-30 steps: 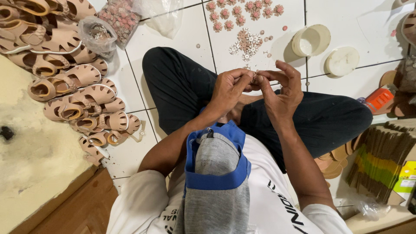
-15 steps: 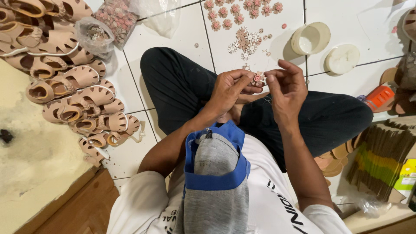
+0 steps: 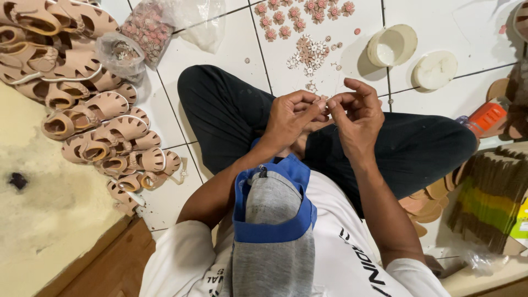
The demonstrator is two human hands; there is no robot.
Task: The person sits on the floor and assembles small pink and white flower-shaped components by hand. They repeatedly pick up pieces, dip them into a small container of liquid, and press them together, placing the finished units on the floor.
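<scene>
I sit cross-legged on a white tiled floor (image 3: 220, 49) with both hands raised over my lap. My left hand (image 3: 290, 116) and my right hand (image 3: 358, 116) meet fingertip to fingertip. Together they pinch a tiny pale piece (image 3: 325, 104), too small to make out. Just beyond my hands, small pink and white flower ornaments (image 3: 308, 52) lie loose on the tiles. More pink flowers (image 3: 300, 14) lie in rows farther out.
A heap of beige child sandals (image 3: 93, 121) lies at the left beside plastic bags of ornaments (image 3: 144, 30). Two round white lids (image 3: 391, 45) sit at the upper right. An orange tube (image 3: 484, 116), sandal soles and a stack of cardboard strips (image 3: 489, 192) are at the right.
My right hand drew slightly away from the left, then came back so the fingertips touch again. Both hands stay over my lap.
</scene>
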